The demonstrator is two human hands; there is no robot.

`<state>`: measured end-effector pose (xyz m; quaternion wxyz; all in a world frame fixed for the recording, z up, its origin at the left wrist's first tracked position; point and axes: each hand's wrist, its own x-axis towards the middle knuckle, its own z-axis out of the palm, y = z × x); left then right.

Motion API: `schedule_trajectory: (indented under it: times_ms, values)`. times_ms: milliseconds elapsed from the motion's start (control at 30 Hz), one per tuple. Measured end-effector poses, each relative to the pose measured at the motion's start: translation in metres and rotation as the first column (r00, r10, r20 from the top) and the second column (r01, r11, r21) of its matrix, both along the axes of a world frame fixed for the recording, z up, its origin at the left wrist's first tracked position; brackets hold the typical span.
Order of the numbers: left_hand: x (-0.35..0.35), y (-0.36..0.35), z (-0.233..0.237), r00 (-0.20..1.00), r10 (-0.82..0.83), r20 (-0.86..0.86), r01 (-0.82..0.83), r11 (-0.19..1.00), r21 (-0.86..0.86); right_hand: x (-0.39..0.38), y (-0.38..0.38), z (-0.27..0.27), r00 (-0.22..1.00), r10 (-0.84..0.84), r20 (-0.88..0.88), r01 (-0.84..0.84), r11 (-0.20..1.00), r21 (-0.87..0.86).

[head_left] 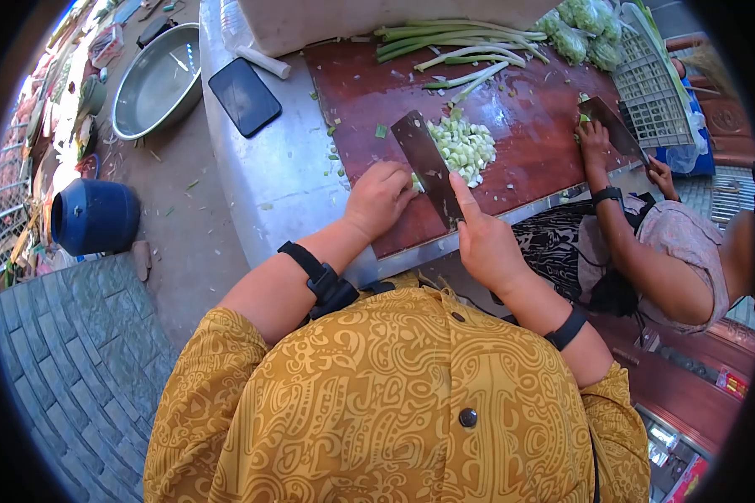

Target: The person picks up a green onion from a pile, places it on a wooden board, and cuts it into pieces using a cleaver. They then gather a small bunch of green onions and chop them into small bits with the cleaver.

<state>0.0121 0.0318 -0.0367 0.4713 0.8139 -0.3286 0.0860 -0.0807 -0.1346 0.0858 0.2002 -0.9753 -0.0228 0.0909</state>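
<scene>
My right hand [488,245] is closed round the handle end of a broad cleaver [424,159], its index finger stretched along the blade. The blade stands over the reddish-brown board [352,109]. On the blade's left side, my left hand [381,199] is closed with curled fingers on scallions [417,182], of which only a small pale end shows. Chopped scallion pieces [466,149] lie heaped against the right side of the blade. Whole scallions [453,40] with long green leaves are spread along the board's far edge.
At right, a co-worker's hand [594,144] holds greens beside another cleaver [614,126]. A plastic crate [653,92] and bagged greens [585,29] sit behind. A phone [245,96] lies on the metal tabletop [264,180]. A metal basin [130,101] and blue bucket [101,216] stand on the ground.
</scene>
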Motion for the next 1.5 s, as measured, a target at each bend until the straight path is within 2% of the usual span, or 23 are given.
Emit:
schedule_trajectory:
  times_ms: [433, 667, 1067, 1500]
  values:
    - [0.002, 0.001, 0.002, 0.999, -0.031, 0.034, 0.034, 0.997, -0.07, 0.003, 0.001, -0.005, 1.0, 0.0, -0.018, -0.001, 0.999, -0.053]
    - [0.002, 0.0, 0.001, 0.999, -0.018, 0.031, 0.02, 0.998, -0.058, 0.001, 0.002, 0.005, 1.0, -0.017, -0.004, 0.017, 1.0, -0.005]
    - [0.003, 0.002, 0.0, 0.999, -0.05, 0.011, 0.051, 0.997, -0.052, -0.001, 0.01, 0.004, 0.997, -0.009, -0.077, 0.005, 0.999, -0.054]
    - [0.002, 0.001, 0.0, 0.999, -0.03, 0.039, 0.032, 0.998, -0.054, -0.003, 0.013, 0.008, 0.998, 0.012, -0.06, -0.016, 0.997, -0.075]
